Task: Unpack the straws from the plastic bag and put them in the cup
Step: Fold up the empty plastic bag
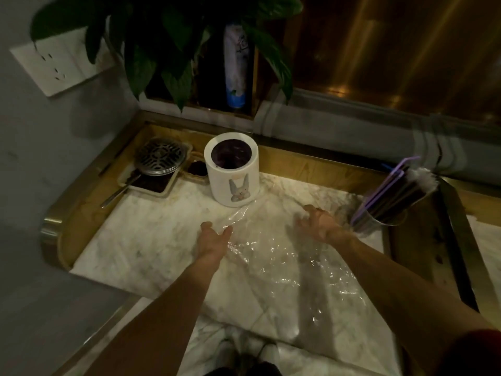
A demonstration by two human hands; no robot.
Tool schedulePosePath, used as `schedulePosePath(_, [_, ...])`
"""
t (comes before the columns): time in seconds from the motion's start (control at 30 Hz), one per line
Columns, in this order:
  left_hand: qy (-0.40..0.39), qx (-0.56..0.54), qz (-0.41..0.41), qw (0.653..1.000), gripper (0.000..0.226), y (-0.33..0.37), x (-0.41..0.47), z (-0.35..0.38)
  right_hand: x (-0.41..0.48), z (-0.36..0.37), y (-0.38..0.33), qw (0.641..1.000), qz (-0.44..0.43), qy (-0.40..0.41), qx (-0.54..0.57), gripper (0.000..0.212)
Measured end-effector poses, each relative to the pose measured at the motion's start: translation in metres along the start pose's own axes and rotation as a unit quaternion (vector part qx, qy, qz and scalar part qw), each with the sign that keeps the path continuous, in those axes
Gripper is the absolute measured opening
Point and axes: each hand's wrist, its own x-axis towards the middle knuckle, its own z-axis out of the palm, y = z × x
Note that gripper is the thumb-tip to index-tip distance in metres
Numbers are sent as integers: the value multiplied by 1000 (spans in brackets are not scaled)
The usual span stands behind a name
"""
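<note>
A clear plastic bag [273, 256] lies spread flat and crinkled on the marble counter [141, 240], with no straws visible inside. My left hand [214, 237] rests on its left edge with fingers apart. Over the bag's far right corner my right hand [318, 221] is spread, palm down, pressing the film. Purple and dark straws [390, 185] stand bunched and leaning in a clear cup [379, 218] at the right, just beyond my right hand.
A white cylindrical holder [231, 172] with a rabbit picture stands behind the bag. A metal strainer [160, 157] sits on a small tray [151, 183] at the back left. A leafy plant [168, 42] and a spray can [238, 63] stand at the rear.
</note>
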Motion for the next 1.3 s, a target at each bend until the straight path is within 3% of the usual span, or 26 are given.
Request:
schedulePosePath(0.07, [-11,-139,-30,990,48,-4,2,3,-1,3,2,998,11,13,53,43])
schedulePosePath(0.2, [-19,-264,-35,964,33,8,-1,-1,-5,-1,10,989,46,34,139,36])
schedulePosePath(0.37, [-72,-312,47,946,21,40,-17,-19,-25,-29,21,931,70,81,349,28])
schedulePosePath(0.57, [-140,-340,141,919,11,95,-34,-55,-63,-85,18,879,3,139,456,7])
schedulePosePath(0.73, [-182,-384,191,885,15,141,-48,-82,-98,-131,11,849,-48,193,490,6])
schedulePosePath(0.93, [-214,-408,243,854,19,161,-50,-106,-136,-164,2,838,-105,258,470,7])
schedulePosePath(1.17, [-232,-395,246,854,9,158,-44,-115,-155,-163,3,847,-108,258,451,7])
schedulePosePath(1.23, [-223,-343,257,875,9,160,-46,-119,-154,-160,6,849,-95,259,451,9])
schedulePosePath(1.3, [-201,-255,294,899,24,165,-49,-123,-156,-162,6,851,-89,262,447,12])
